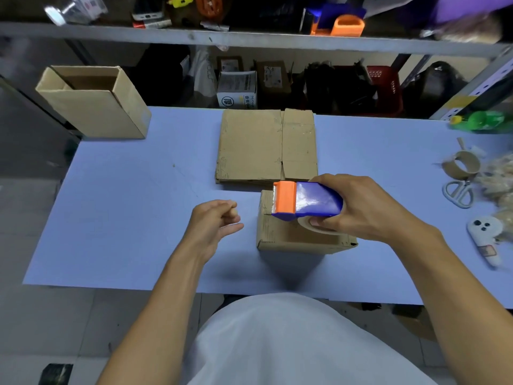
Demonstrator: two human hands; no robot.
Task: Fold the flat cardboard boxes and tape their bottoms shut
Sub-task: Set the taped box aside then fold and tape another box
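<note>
One folded box (299, 232) under tape dispenser (308, 201); contents hidden.

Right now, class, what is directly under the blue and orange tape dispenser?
The tape dispenser, held by the right hand, sits over a folded cardboard box standing on the table. The dispenser and hand cover the box's top seam, so any tape there cannot be seen.

A pale blue table (116, 195) stands before cluttered grey metal shelving (249, 37) on a grey tiled floor (41, 323).

Matt cardboard box (288, 234), glossy plastic dispenser (311, 201)
</note>
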